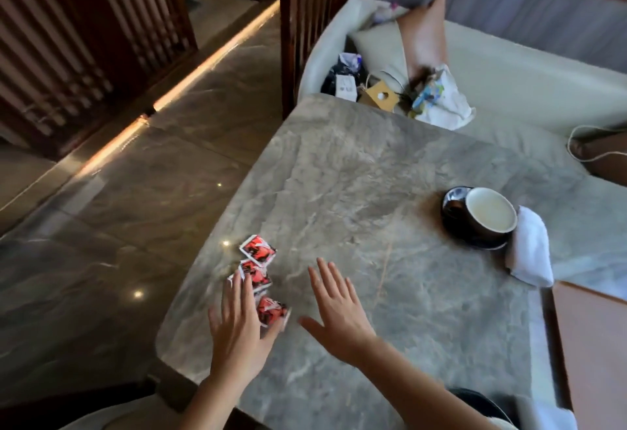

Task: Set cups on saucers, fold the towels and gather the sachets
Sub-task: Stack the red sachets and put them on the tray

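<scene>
Sachets (pixel 258 251) blurred, partly under left hand (pixel 237 324); count unclear. Left hand flat, fingers straight, resting on sachets, gripping nothing. Right hand (pixel 339 310) splayed, empty, over table (pixel 373 175).

Table (pixel 373 175), top:
- Sachets (pixel 258 250) in a loose row near the left edge, running front to back.
- Left hand (pixel 237 326) lies over the nearer sachets; the farthest one lies beyond its fingertips.
- Right hand (pixel 339 309) is just right of the row.
- Cup (pixel 490 214) on saucer (pixel 453 198), right side.
- Towel (pixel 531 256) against the saucer's right.

Sofa (pixel 526 66) behind the table, with cushions (pixel 424 32) and a bag (pixel 441 100) on its left end.
</scene>
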Motion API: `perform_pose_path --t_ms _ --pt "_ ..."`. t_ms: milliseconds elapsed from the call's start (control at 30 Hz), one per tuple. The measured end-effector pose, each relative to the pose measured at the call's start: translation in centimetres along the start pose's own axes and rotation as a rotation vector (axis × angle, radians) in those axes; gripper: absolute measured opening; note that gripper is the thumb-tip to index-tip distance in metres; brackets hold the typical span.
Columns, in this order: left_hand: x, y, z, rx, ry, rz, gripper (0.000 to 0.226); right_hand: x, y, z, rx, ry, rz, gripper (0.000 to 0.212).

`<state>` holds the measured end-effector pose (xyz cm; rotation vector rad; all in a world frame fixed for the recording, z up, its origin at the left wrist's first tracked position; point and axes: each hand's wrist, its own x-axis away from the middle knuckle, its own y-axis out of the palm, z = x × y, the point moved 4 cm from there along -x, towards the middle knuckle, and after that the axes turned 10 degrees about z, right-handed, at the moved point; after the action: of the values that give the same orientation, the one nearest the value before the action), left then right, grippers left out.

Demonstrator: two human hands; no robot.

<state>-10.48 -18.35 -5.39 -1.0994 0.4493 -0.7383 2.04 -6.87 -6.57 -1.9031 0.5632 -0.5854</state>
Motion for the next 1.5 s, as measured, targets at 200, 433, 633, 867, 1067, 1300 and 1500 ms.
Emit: perform_pose_path --t_ms 200,433,633,867,1067,1300,1500 --pt "-1.3 0.4 -4.3 0.209 -0.274 0.177 0.073 -1.3 4.0 -5.8 -0.03 -0.002 0.015 0.077" --pt "-3.2 1.1 -4.6 0.115 -0.366 0.139 0.06 -1.1 4.9 -6.1 0.068 0.039 0.006 0.061" --pt "-4.3 0.4 -5.1 0.159 -0.324 0.102 0.04 -0.5 2.6 -5.3 -0.033 -0.065 -0.325 0.035" --pt "-3.1 0.8 -6.6 0.94 -0.599 0.119 0.042 -2.6 0.5 -5.9 -0.476 0.103 -0.224 0.015" --pt "-2.7 0.0 -5.9 1.259 -0.715 -0.056 0.02 -6.1 -1.1 -7.7 -0.66 0.119 0.011 0.009" --pt "-2.6 2.0 -5.3 1.617 -0.905 -0.269 0.022 -7.6 -0.1 -9.2 -0.482 0.063 0.067 0.026" --pt "-1.8 2.3 -7.9 1.496 -0.997 -0.057 0.023 -11.7 0.1 -7.8 -0.576 0.21 0.169 0.022"
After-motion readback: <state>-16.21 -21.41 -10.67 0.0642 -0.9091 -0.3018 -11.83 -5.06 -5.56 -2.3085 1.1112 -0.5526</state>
